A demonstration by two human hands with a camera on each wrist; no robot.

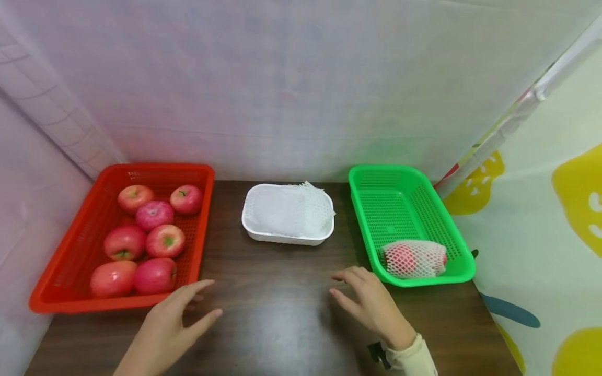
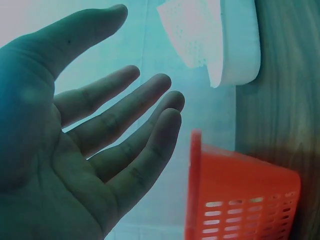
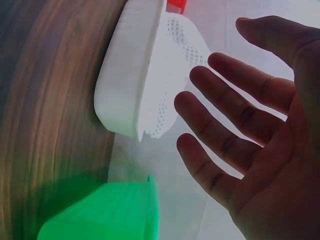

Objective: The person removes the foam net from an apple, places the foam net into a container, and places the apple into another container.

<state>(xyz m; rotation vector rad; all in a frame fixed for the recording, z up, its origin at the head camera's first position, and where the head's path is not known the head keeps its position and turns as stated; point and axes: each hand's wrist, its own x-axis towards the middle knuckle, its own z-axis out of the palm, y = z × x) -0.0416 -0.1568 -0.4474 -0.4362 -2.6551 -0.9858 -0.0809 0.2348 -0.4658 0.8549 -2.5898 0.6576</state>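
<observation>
My left hand [image 1: 171,326] hovers over the table beside the front right corner of the red basket [image 1: 204,224], fingers spread and nothing in them. Several apples [image 1: 124,242] lie loose in that basket. Near the front left corner of the green basket [image 1: 364,219] is my right hand [image 1: 369,303], its fingers relaxed and holding nothing. One apple [image 1: 401,259] in a white foam net [image 1: 425,258] lies at the near end of the green basket. Between the baskets stands a white tub [image 1: 287,239] with white foam nets [image 1: 277,209] in it, one poking above the rim.
The dark wooden table [image 1: 268,282] runs back to a pale cloth wall [image 1: 282,94]. Another cloth with yellow shapes [image 1: 531,235] hangs at the right, close to the green basket. A pale cloth [image 1: 28,235] borders the left side.
</observation>
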